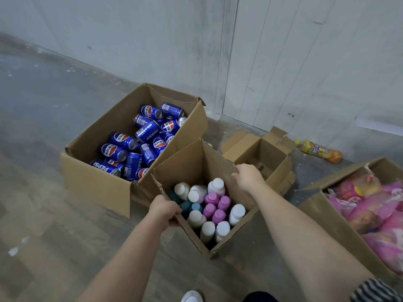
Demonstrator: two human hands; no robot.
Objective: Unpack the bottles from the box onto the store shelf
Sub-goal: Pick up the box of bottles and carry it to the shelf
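An open cardboard box (192,168) stands on the floor in the middle of the head view. Several upright bottles (214,209) fill it, with white, pink and teal caps. My left hand (164,209) grips the box's near-left flap and wall. My right hand (248,176) holds the box's right rim, fingers curled over the edge. No store shelf is in view.
A large box of blue Pepsi cans (135,140) sits just behind and left of the bottle box. An empty small box (261,155) stands to the right, a box of pink snack bags (375,210) farther right. A yellow bottle (319,150) lies by the wall.
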